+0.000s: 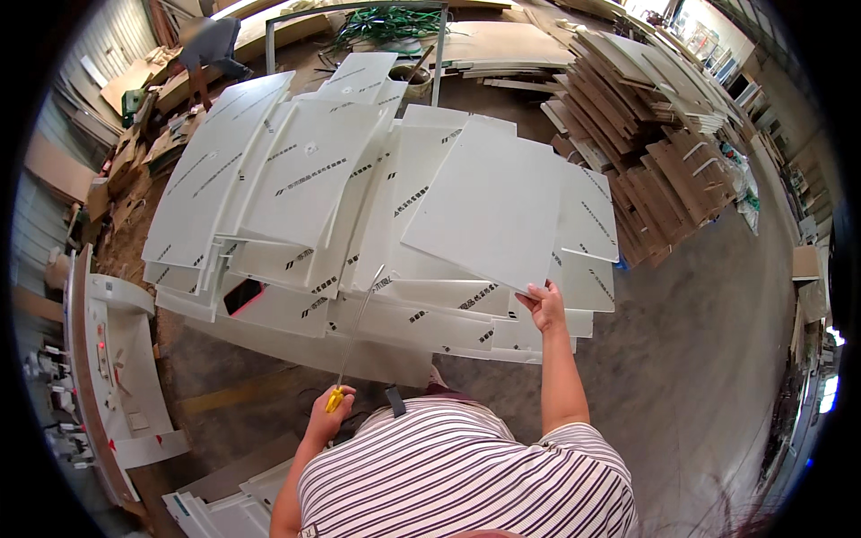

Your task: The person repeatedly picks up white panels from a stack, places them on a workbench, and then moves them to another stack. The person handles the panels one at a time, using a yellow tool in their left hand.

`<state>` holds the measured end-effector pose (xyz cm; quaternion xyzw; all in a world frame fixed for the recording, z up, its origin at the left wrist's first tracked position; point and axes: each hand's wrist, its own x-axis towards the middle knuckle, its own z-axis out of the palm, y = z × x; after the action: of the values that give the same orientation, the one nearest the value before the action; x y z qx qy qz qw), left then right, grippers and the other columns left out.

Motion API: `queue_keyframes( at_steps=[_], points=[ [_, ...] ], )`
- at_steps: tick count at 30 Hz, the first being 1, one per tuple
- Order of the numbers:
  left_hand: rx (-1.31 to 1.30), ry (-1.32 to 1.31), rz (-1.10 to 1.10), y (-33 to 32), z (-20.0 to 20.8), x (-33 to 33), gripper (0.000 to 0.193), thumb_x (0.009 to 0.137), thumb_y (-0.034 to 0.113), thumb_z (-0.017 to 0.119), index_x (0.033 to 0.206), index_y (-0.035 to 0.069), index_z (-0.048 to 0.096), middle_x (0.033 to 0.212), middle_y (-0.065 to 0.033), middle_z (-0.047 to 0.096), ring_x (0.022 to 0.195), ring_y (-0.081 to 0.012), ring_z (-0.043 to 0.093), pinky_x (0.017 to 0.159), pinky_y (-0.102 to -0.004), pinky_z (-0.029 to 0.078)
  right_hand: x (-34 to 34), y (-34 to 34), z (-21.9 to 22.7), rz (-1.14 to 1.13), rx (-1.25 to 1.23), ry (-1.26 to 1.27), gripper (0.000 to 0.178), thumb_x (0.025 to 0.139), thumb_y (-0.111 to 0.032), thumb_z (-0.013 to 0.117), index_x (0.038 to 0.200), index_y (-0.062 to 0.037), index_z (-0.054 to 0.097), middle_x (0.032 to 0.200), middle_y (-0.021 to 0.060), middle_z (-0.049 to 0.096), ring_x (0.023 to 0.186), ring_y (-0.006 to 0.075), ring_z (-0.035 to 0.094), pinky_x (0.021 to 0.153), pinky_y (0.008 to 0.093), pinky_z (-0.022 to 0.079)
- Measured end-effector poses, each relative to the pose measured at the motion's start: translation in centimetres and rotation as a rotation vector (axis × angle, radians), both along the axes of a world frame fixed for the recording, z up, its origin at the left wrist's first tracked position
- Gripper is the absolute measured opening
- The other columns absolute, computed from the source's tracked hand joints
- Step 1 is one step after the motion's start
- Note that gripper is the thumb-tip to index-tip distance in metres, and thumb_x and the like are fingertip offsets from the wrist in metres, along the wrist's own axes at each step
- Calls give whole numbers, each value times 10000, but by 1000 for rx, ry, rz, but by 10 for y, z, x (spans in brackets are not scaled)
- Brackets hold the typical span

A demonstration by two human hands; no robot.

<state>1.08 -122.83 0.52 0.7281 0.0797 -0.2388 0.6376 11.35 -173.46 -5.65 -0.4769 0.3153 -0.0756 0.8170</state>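
A screwdriver with a yellow handle [334, 398] and a long thin metal shaft is in my left hand [325, 418], its fingers wrapped round the handle. The shaft points up and away, its tip over the stacked boards. My right hand [544, 308] grips the near corner of a plain white panel [495, 197], thumb on top. That panel lies tilted across the right side of a wide pile of white boards [305, 170] covered in printed film. A phone with a pink edge [243, 296] rests at the pile's near left.
Brown boards [628, 143] are stacked loosely at the right. A metal frame [359, 11] and green strapping [386, 27] stand beyond the pile. Far left, a person [211, 45] bends over. A machine bench [117, 359] runs along the left; more white panels [224, 511] lie at lower left.
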Motion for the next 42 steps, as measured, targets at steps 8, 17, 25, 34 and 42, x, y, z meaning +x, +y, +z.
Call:
queue_keyframes(
  at_steps=[8, 17, 25, 34, 42],
  points=[
    [-27, 7, 21, -30, -10, 79, 183, 901, 243, 617, 884, 68, 566, 704, 10, 542, 632, -72, 510, 586, -231, 425, 28, -30, -68, 180, -623, 310, 507, 784, -289, 755, 1108, 7, 503, 1000, 92, 581, 860, 184, 585, 788, 308, 483],
    [-243, 47, 199, -58, -18, 118, 223, 918, 276, 602, 973, 66, 554, 820, -22, 571, 712, -116, 549, 666, -263, 457, 44, -30, -75, 154, 56, 101, 398, 790, -138, 735, 1108, 32, 565, 1044, 126, 629, 952, 238, 623, 850, 364, 518],
    [-169, 60, 304, -87, -31, 130, 504, 857, 400, 668, 1156, 23, 519, 1058, -73, 624, 926, -149, 607, 669, -260, 452, -8, 152, 14, 394, 453, 266, 357, 798, -103, 713, 1113, -16, 570, 1003, 61, 631, 894, 205, 628, 836, 344, 530],
    [-456, 23, 368, -2, -11, 157, 408, 739, 13, 706, 1099, 9, 514, 967, -90, 621, 845, -196, 632, 787, -344, 535, -1, 275, 8, 341, 1046, 198, 445, 839, -263, 639, 1228, -83, 521, 1234, 78, 570, 1173, 262, 512, 1054, 435, 367],
    [-367, -88, 181, 101, 35, 178, 409, 754, 125, 738, 1071, 23, 499, 881, -26, 551, 775, -102, 544, 707, -254, 471, 23, 319, 18, -13, 693, -404, 483, 777, -181, 596, 1228, -21, 533, 1227, 131, 579, 1157, 317, 525, 1013, 477, 395]
  ],
)
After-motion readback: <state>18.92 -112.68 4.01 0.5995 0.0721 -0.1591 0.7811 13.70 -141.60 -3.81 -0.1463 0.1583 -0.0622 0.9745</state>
